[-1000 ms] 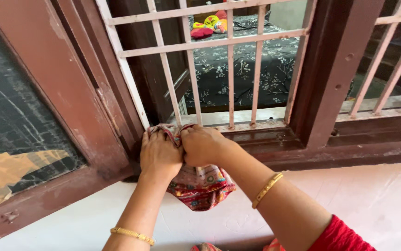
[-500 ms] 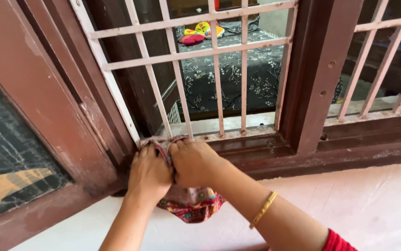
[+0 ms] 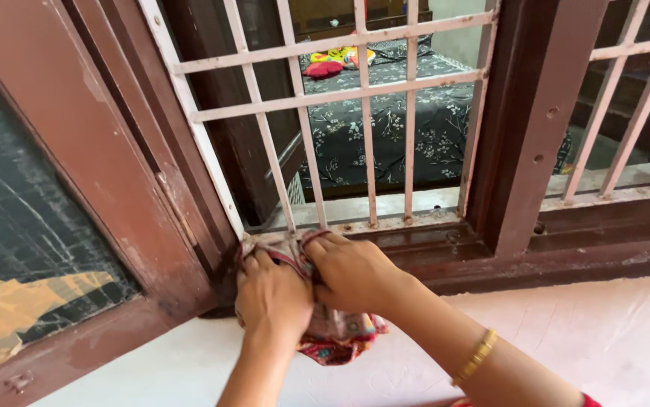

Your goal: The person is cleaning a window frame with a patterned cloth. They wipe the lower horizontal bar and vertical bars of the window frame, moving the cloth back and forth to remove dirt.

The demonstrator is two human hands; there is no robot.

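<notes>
My left hand (image 3: 271, 298) and my right hand (image 3: 351, 271) press side by side on a patterned red and pink cloth (image 3: 336, 338) at the lower left corner of a brown wooden window frame (image 3: 430, 252). Both hands grip the bunched cloth against the sill, just below the pale metal grille (image 3: 363, 128). Part of the cloth hangs down below my hands over the white ledge (image 3: 604, 332). A gold bangle (image 3: 476, 356) sits on my right wrist.
An open brown window shutter with dark glass (image 3: 31, 226) stands at the left. Behind the grille lies a bed with a dark floral sheet (image 3: 393, 128) and bright soft items (image 3: 332, 60). A second grilled window pane (image 3: 627, 113) is at the right.
The view has shifted slightly, and my hands with the cloth have pushed a little further into the frame's corner. Less of the cloth hangs below my hands.
</notes>
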